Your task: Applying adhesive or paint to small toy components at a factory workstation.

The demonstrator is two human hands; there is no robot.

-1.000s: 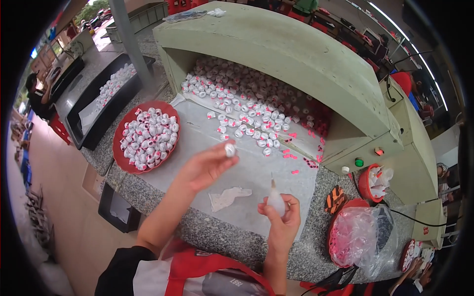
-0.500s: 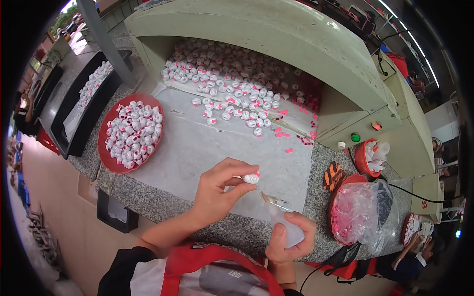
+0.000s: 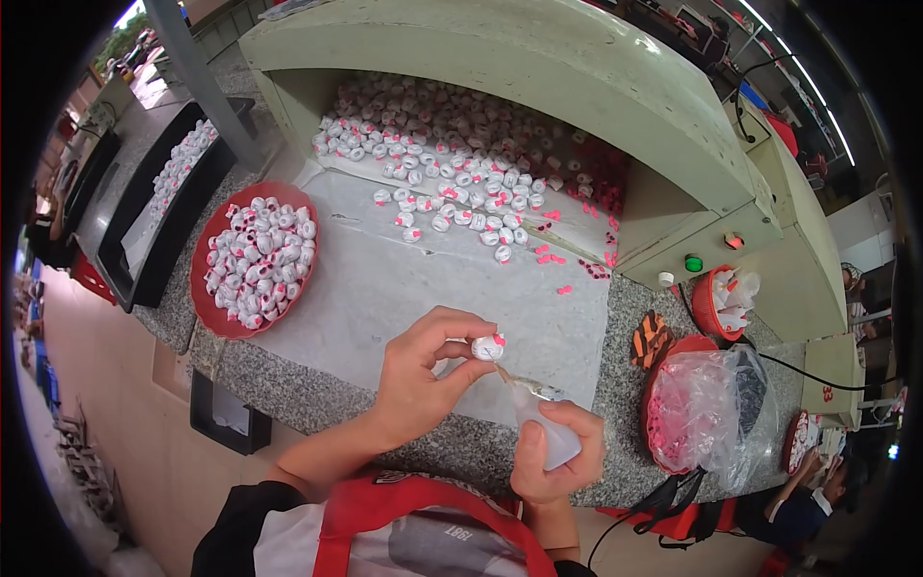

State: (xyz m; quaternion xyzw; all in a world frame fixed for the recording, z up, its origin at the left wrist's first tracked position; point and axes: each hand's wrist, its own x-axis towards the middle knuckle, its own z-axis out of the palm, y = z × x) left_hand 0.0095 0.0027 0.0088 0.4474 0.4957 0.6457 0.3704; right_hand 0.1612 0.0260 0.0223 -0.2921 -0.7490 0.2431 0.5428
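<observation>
Between the thumb and fingertips of my left hand (image 3: 415,370) is a small round white toy head with a pink bow (image 3: 487,348). My right hand (image 3: 540,483) wraps round a translucent squeeze bottle (image 3: 546,431), tilted so its thin nozzle points up and left. The nozzle tip reaches the lower edge of the toy head; whether it touches cannot be made out. Both hands are over the near edge of a white sheet (image 3: 385,288). Beyond them, many similar white heads (image 3: 461,197) lie spread on the sheet and under a pale green hooded machine (image 3: 500,58).
To the left stand a red bowl of white heads (image 3: 200,288) and a black tray (image 3: 154,274). Loose pink bows (image 3: 550,258) lie near the hood's right side. At right are a plastic-covered red bowl (image 3: 658,447), a small red basket (image 3: 704,313) and orange-black pieces (image 3: 650,337).
My right hand has moved slightly left and up, bringing the bottle's nozzle closer under the toy head. The toy head has turned a little in my left fingers, so more of its bow shows.
</observation>
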